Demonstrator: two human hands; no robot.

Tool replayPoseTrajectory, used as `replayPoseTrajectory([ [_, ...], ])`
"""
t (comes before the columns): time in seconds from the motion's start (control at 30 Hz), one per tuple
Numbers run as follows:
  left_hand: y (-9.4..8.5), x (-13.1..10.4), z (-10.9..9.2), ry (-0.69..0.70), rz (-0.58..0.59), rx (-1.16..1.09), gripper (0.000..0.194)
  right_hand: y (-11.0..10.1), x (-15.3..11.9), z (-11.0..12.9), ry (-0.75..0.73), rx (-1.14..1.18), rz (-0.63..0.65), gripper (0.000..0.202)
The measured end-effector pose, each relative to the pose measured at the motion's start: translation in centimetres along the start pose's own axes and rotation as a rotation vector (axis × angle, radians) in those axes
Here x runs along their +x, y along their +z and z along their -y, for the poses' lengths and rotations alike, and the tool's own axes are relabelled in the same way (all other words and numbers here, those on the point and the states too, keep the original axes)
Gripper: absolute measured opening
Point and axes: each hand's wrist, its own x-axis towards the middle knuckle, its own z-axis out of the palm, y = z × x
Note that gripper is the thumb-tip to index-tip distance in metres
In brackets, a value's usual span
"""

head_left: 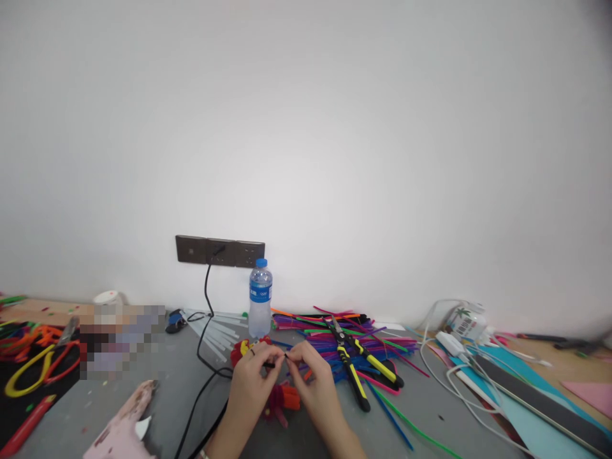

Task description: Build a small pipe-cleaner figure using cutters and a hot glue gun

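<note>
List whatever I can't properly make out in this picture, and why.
All in the head view:
- Dark piece between the hands: mostly covered by the fingertips of the left hand and right hand.
- Red-and-yellow item: partly behind the left hand.
- Pink glue gun: cut off by the bottom edge.
- Left-side patch: pixelated.
- Bottle label: small print unreadable.

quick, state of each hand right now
Left hand: fingers closed on a small black piece.
Right hand: fingertips pinched closed beside the left's; anything held is too small to tell.

Single head-worn view, facing forward and down, wall above, nearby worktop below
</note>
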Motion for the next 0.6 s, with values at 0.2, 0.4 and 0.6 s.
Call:
replayPoseTrajectory([
  [0.2,-0.02,-0.11,-0.22,0.015,-0.064,0.005,0.017,0.25,-0.07,0.09,-0.004,0.023,-0.037,0.016],
  [0.4,0.23,-0.18,-0.12,0.023,-0.095,0.024,0.019,0.42,-0.11,0.32,-0.004,0.032,-0.034,0.015],
  [0.6,-0.03,0.13,-0.81,0.086,-0.065,0.044,0.016,0.00,-0.11,-0.02,0.064,0.002,-0.038,0.014],
])
